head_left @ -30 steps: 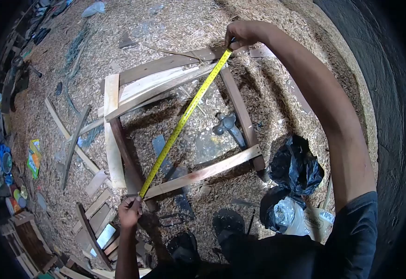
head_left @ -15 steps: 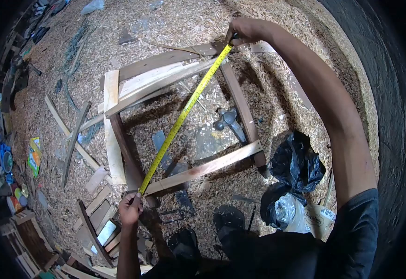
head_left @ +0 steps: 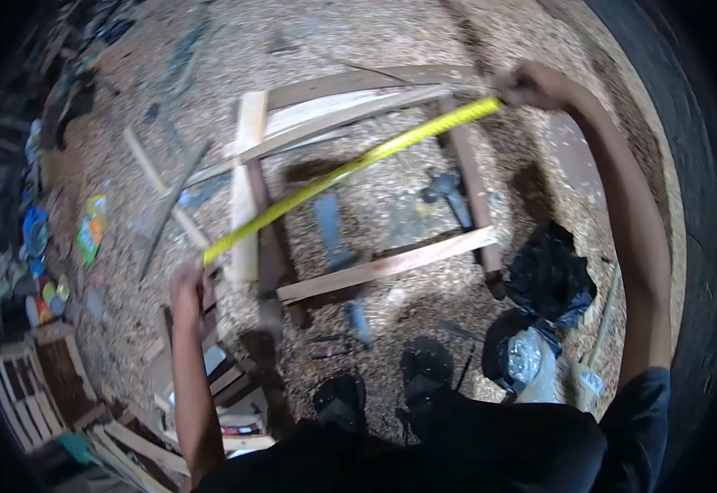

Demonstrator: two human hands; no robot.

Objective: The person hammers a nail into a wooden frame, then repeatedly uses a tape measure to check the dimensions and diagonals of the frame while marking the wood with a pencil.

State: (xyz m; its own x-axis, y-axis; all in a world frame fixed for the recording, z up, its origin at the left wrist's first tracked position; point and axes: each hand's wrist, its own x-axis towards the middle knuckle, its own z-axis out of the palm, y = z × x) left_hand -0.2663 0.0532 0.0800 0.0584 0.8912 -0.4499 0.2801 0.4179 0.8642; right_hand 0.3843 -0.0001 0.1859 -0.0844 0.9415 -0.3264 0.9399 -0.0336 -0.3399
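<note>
A yellow tape measure (head_left: 293,199) stretches slantwise between my two hands, above a four-sided wooden frame (head_left: 391,265). My left hand (head_left: 188,292), slightly blurred, is closed on the tape's lower end, left of the frame. At the far right corner my right hand (head_left: 539,85) grips the upper end; whether a tape case sits inside the fist is hidden. The frame rests on the shavings-covered ground, with a pale plank (head_left: 247,197) along its left side. Inside the frame a hammer (head_left: 450,197) leans against the right-hand bar.
Black plastic bags (head_left: 549,271) and a clear bag (head_left: 525,355) lie at the right. Loose wood strips (head_left: 165,197) cross at the left, near a colourful packet (head_left: 91,230). A slatted wooden piece (head_left: 26,394) stands lower left. A dark wall (head_left: 703,205) borders the right.
Both hands have moved with the tape: the left up and leftward, the right rightward and slightly down. The tape now slants less steeply and no longer ends at the frame's corners.
</note>
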